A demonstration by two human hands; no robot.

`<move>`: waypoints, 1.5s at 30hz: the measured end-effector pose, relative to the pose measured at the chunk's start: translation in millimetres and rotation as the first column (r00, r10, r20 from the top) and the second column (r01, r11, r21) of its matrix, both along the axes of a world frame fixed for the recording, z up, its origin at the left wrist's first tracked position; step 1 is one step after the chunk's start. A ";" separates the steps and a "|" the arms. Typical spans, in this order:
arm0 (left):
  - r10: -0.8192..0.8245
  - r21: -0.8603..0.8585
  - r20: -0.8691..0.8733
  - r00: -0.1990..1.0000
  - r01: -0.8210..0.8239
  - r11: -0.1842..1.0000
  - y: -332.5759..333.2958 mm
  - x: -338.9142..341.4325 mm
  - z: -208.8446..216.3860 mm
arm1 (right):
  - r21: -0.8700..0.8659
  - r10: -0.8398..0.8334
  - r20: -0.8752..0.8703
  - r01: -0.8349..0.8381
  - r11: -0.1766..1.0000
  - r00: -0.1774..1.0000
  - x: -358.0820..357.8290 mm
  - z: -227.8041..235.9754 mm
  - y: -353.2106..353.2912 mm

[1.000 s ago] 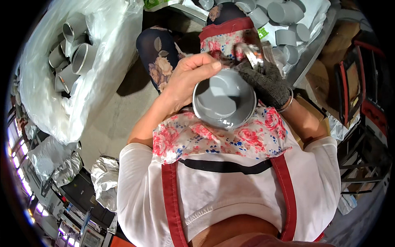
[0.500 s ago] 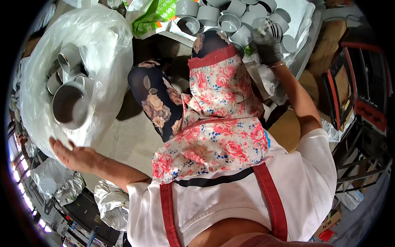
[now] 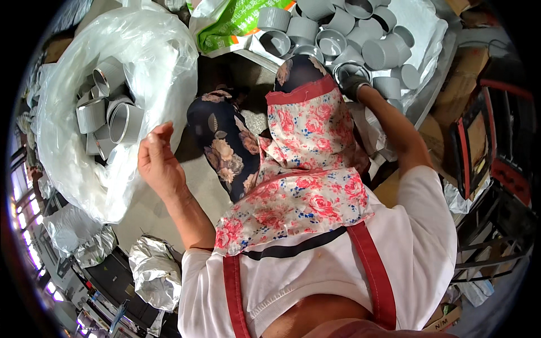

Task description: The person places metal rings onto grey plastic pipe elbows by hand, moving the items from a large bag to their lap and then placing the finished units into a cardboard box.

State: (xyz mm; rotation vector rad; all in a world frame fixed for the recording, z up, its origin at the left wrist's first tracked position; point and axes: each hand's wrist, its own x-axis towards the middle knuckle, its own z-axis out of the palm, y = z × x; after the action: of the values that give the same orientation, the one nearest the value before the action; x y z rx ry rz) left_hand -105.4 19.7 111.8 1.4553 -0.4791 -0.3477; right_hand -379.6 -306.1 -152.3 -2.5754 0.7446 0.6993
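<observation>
My left hand (image 3: 162, 163) is bare and raised beside the near right rim of a clear plastic bag (image 3: 169, 67). Its fingers are loosely curled together, and nothing shows in them. Inside the bag lie several grey ribbed cups (image 3: 125, 123), tumbled at different angles. On the right, my right hand (image 3: 355, 85) wears a dark glove and closes on a grey cup (image 3: 345, 72) at the near edge of a pile. My knee and the cup partly hide its fingers. The piled grey cups (image 3: 380, 54) lie on white sheeting (image 3: 425, 39), some upright and some on their sides.
A green and white printed bag (image 3: 217, 31) lies at the pile's left. Cardboard (image 3: 459, 79) and a black and red metal frame (image 3: 473, 146) stand at the right. Crumpled silver wrapping (image 3: 155, 273) lies at the lower left. My knees (image 3: 217, 143) are between bag and pile.
A cup that was in the air over the bag is now down among the others. My left hand has moved right, its fingers curling in. My gloved hand has come nearer to my knee.
</observation>
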 end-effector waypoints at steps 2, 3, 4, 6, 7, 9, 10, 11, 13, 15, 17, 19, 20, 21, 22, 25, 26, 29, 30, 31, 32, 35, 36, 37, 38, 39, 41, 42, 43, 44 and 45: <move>-0.080 0.055 0.100 0.992 0.075 0.996 -12.0 -8.4 -1.4 | -0.014 -0.059 0.066 0.060 0.998 0.996 -3.0 42.1 -0.9; -0.141 0.074 0.103 0.985 0.133 0.988 -19.0 -14.0 -1.0 | -0.024 -0.074 0.206 0.081 0.996 0.976 -10.8 68.0 -1.1; -0.205 0.061 0.097 0.974 0.200 0.978 -27.3 -20.1 1.0 | -0.055 -0.111 0.265 0.130 0.990 0.958 -19.7 95.7 -0.2; -0.363 0.014 0.068 0.929 0.363 0.932 -47.9 -33.2 9.1 | -0.312 -0.052 0.439 0.207 0.927 0.897 -41.4 156.2 1.1; -0.482 0.018 0.185 0.857 0.487 0.873 -60.0 -38.7 14.9 | -0.391 0.105 0.489 0.110 0.914 0.866 -56.2 188.4 5.1; -0.625 -0.005 0.348 0.699 0.668 0.744 -87.3 -55.1 24.5 | -0.286 0.123 0.681 0.107 0.952 0.721 -67.0 233.8 26.4; -0.656 -0.024 0.465 0.595 0.749 0.662 -102.3 -65.5 26.1 | -0.133 -0.021 0.700 0.159 0.978 0.714 -67.0 250.2 39.0; -0.678 0.079 0.520 0.519 0.761 0.644 -112.4 -75.6 27.3 | 0.155 -0.283 0.595 0.238 0.959 0.752 -66.9 264.7 50.4; -0.764 0.283 0.537 0.358 0.776 0.564 -124.9 -96.5 22.7 | 0.691 -0.691 0.335 0.332 0.642 0.641 -58.7 273.0 84.8; -0.840 0.254 0.445 0.309 0.857 0.449 -133.3 -110.6 9.7 | 0.871 -0.730 0.279 0.156 0.467 0.624 -44.7 265.6 107.2; -0.869 0.311 0.409 0.280 0.852 0.421 -129.8 -116.5 -3.2 | 0.777 -0.611 0.431 0.070 0.625 0.664 -34.4 252.0 119.2; -0.875 0.294 0.371 0.311 0.855 0.428 -122.2 -118.2 -13.1 | 0.751 -0.575 0.470 0.038 0.659 0.670 -30.0 239.6 122.8; -0.878 0.319 0.330 0.345 0.835 0.448 -117.9 -118.1 -16.1 | 0.747 -0.552 0.450 0.043 0.663 0.702 -29.5 235.0 122.1; -0.878 0.344 0.289 0.380 0.815 0.466 -112.6 -119.0 -18.0 | 0.743 -0.529 0.427 0.049 0.668 0.733 -30.2 231.6 121.9; -0.882 0.392 0.226 0.413 0.791 0.470 -108.2 -119.2 -19.0 | 0.737 -0.526 0.436 0.045 0.674 0.730 -30.5 228.8 121.7; -0.833 0.388 0.223 0.506 0.738 0.552 -97.9 -119.7 -20.7 | 0.737 -0.519 0.410 0.062 0.673 0.750 -30.4 225.0 122.4; -0.825 0.385 0.207 0.526 0.731 0.563 -95.4 -119.0 -22.4 | 0.720 -0.516 0.417 0.075 0.690 0.748 -30.2 224.2 124.1; -0.900 0.412 -0.115 0.419 0.845 0.341 -86.9 -107.1 -30.7 | 0.636 -0.445 0.408 0.101 0.765 0.797 -30.4 221.0 131.3; -0.911 0.360 -0.087 0.403 0.865 0.348 -83.0 -103.3 -34.7 | 0.695 -0.462 0.410 0.059 0.717 0.786 -30.0 218.9 134.1; -0.915 0.303 -0.036 0.401 0.877 0.373 -79.2 -100.9 -39.7 | 0.743 -0.489 0.409 0.030 0.669 0.771 -32.7 218.1 136.4; -0.918 0.272 -0.012 0.397 0.884 0.379 -74.9 -98.3 -43.9 | 0.702 -0.447 0.497 -0.042 0.711 0.744 -33.1 216.0 138.6; -0.902 0.252 0.035 0.430 0.870 0.424 -59.8 -91.7 -52.7 | 0.668 -0.511 0.479 0.081 0.740 0.713 -32.8 210.0 143.0; -0.902 0.270 0.056 0.427 0.864 0.426 -55.8 -89.4 -54.4 | 0.645 -0.509 0.495 0.095 0.759 0.704 -30.6 207.7 144.1; -0.900 0.316 0.076 0.430 0.846 0.430 -52.2 -86.8 -55.0 | 0.663 -0.523 0.462 0.113 0.740 0.716 -30.1 207.4 144.0; -0.893 0.296 0.080 0.444 0.844 0.447 -49.7 -85.0 -56.4 | 0.567 -0.423 0.558 0.044 0.822 0.714 -27.8 206.2 143.8; -0.885 0.276 0.084 0.459 0.842 0.463 -47.1 -84.2 -57.3 | 0.459 -0.313 0.640 -0.023 0.888 0.702 -26.8 206.4 142.8; -0.870 0.239 0.084 0.485 0.838 0.491 -43.2 -83.6 -60.9 | 0.402 -0.241 0.668 -0.069 0.913 0.704 -25.3 207.2 140.0; -0.863 0.222 0.081 0.498 0.835 0.503 -41.5 -84.1 -63.6 | 0.461 -0.285 0.626 -0.050 0.886 0.725 -25.1 208.0 138.1; -0.862 0.203 0.074 0.502 0.838 0.506 -39.8 -85.1 -67.2 | 0.486 -0.299 0.573 -0.023 0.874 0.763 -25.5 208.3 136.1; -0.841 0.179 0.066 0.536 0.823 0.539 -38.6 -86.5 -71.0 | 0.527 -0.313 0.551 -0.031 0.849 0.774 -26.3 208.9 134.0; -0.826 0.154 0.054 0.561 0.813 0.562 -38.6 -86.9 -76.3 | 0.535 -0.299 0.520 -0.033 0.844 0.800 -25.8 207.8 131.3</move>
State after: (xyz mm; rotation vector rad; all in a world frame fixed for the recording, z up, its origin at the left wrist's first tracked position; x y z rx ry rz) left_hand -192.3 -18.9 35.4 1.2715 -1.2769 -1.0616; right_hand -405.4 -174.8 55.5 -2.0157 0.4408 0.0059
